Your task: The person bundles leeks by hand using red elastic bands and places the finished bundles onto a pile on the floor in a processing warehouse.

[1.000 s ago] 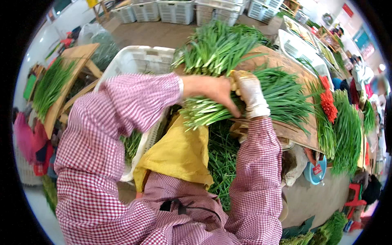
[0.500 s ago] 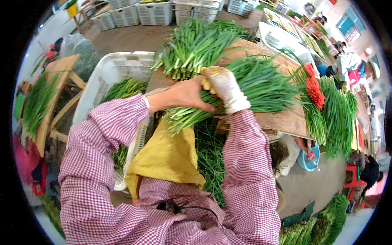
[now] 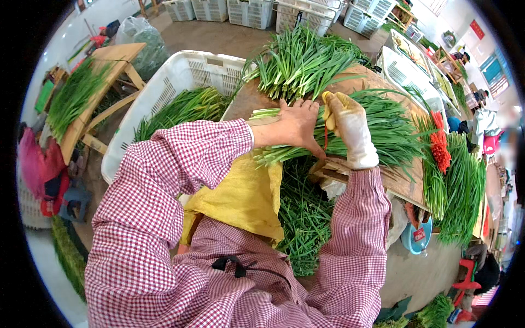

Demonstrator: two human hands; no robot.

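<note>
Green bundle [image 3: 377,128] along near edge of board [image 3: 402,185], open wood [image 3: 372,78] behind

The bench [image 3: 358,81] is a brown wooden board, bare in a strip between two bunches of leafy greens. The far bunch [image 3: 303,63] lies near its back left corner, pale stem ends toward the near side. The near bunch [image 3: 385,123] lies across the front, leaves to the right, its stems reaching out past the bench's edge. At the right end lie more long greens [image 3: 435,186], with a bundle of red strips [image 3: 439,145] on top. Taller greens [image 3: 465,191] hang just beside these; whether they rest on this bench or another is hard to tell. White crates [image 3: 249,13] stand in a row on the floor [image 3: 219,34] behind.
</note>
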